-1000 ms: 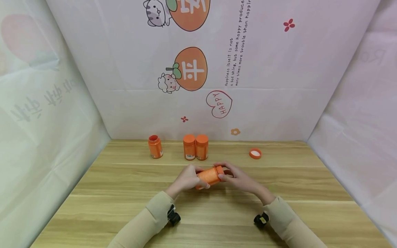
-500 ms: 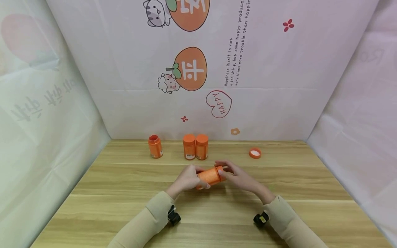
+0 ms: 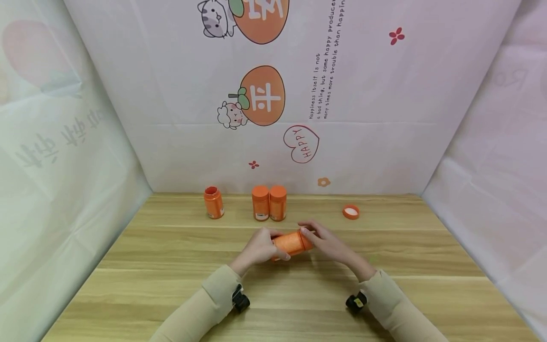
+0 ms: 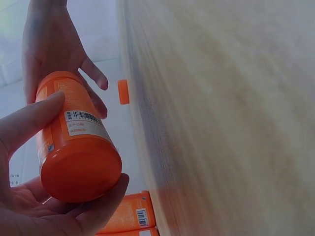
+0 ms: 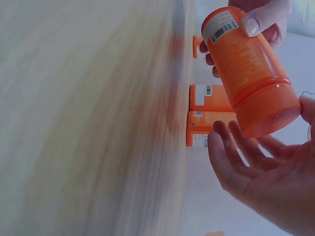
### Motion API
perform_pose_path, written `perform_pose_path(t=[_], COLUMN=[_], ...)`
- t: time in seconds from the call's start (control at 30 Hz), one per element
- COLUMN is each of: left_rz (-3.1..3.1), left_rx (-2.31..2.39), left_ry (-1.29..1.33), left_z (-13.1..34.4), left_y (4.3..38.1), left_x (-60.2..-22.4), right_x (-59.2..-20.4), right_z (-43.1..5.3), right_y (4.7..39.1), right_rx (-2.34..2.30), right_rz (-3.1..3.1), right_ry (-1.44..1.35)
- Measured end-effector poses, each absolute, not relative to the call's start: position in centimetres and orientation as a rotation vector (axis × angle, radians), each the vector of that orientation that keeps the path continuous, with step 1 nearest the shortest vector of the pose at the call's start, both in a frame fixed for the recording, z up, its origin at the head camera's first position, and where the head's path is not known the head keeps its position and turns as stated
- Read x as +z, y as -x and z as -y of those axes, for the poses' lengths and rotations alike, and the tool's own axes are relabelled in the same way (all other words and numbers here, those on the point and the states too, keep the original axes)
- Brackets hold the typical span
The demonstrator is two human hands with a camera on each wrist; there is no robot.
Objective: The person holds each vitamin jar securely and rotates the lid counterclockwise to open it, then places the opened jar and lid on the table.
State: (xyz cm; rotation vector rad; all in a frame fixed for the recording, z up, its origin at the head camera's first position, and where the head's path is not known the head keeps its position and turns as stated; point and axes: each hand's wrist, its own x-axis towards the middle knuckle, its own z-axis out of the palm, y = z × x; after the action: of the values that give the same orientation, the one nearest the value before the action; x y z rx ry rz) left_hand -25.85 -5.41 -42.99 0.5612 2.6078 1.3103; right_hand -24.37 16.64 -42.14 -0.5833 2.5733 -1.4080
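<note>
In the head view my left hand [image 3: 258, 247] grips an orange bottle [image 3: 287, 243] by its body, tilted on its side above the table. The left wrist view shows the bottle's base [image 4: 81, 169] and barcode label between thumb and fingers. On the bottle's right end sits an orange cap [image 5: 268, 110]. My right hand [image 3: 331, 244] is curled around that cap. Its thumb touches the cap's edge in the right wrist view, while some fingertips [image 5: 220, 129] stand off the cap's side.
Behind the hands two capped orange bottles [image 3: 269, 204] stand side by side on the wooden table [image 3: 171, 266]. An uncapped bottle [image 3: 214, 203] stands to their left. A loose cap [image 3: 351, 212] with white lining lies at the right. Printed sheeting [image 3: 367, 142] encloses the table.
My right thumb has moved up and over the cap, from its near side toward its top. The left hand keeps hold of the bottle almost unmoved.
</note>
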Motion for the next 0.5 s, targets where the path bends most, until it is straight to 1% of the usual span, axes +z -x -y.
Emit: perform_pose_path(t=[0.27, 0.5], left_rz=[-2.648, -2.656], left_rx=[1.334, 1.348], left_ry=[-0.508, -0.503], left_z=[5.42, 5.51], left_y=[25.85, 25.81], left_x=[-42.89, -42.88], right_x=[-42.40, -42.30], right_z=[-16.39, -16.25], right_y=[24.75, 24.78], right_rx=[-1.471, -1.493], right_rz=[-2.506, -2.483], right_ry=[0.346, 0.280])
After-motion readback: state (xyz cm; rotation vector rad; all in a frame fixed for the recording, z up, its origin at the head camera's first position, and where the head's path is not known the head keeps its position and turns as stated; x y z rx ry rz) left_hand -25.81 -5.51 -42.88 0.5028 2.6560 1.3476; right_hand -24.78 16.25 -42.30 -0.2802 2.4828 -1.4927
